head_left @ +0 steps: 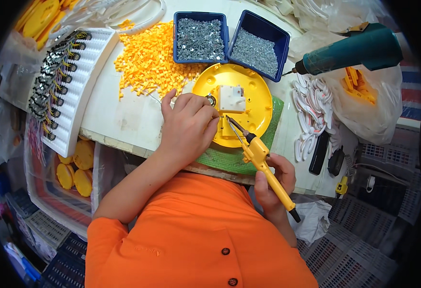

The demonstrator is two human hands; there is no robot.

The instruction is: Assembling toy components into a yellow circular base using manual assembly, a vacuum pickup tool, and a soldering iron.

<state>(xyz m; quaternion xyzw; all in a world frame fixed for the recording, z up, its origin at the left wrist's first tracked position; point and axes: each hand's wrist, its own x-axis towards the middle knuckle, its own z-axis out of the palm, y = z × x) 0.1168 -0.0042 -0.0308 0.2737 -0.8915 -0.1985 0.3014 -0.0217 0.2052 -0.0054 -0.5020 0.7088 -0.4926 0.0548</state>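
We are holding a yellow soldering iron (263,163) in our right hand (273,180), the grip wrapped tight around its handle. Its long axis is running on a diagonal, the cord end pointing down and to the right past our wrist, the metal tip pointing up and to the left, coming onto the near edge of the yellow round plate (253,113). Our left hand (187,126) is resting on the left rim of that plate, fingers curled together just beside the tip; whether they are pinching a wire we cannot tell. A white block (230,98) is sitting at the plate's middle, and the plate is lying on a green mat (225,161) on the tabletop (119,115).

Beyond the plate two blue trays (225,29) are standing side by side, each holding small grey metal parts. A heap of small orange pieces (148,60) is lying loose to their left. Further left a white ridged rack (83,79) is carrying a row of dark wired parts. At the right a teal power tool (354,50) is lying over a clear bag.
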